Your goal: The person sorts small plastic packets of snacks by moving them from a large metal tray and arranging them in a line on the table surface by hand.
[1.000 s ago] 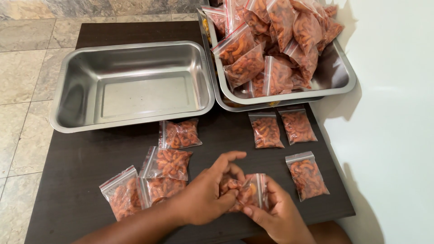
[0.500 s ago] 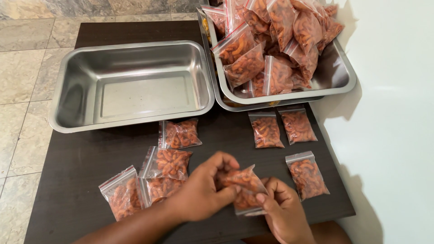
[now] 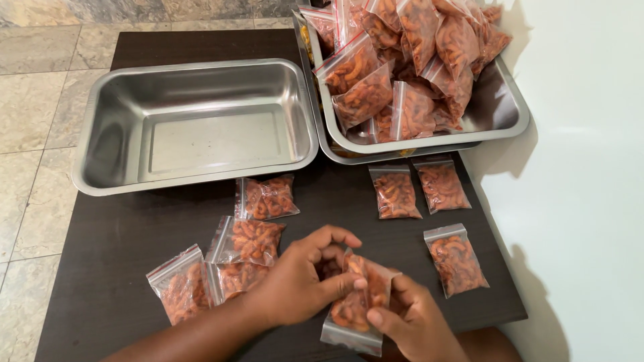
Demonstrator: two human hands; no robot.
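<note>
Both hands on one snack bag [image 3: 354,302], held low over the worktop [image 3: 100,295]: left hand [image 3: 295,285] pinching its top, right hand [image 3: 416,325] gripping the lower edge. I read this as mid-handling; next needs steady two-sided grip. Empty steel tray [image 3: 194,127] behind.

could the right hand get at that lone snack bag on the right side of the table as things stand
Probably yes, once it lets go. The right hand and left hand both grip a small bag, so it is occupied, but the lone bag lies close beside it on bare table with nothing between.
</note>
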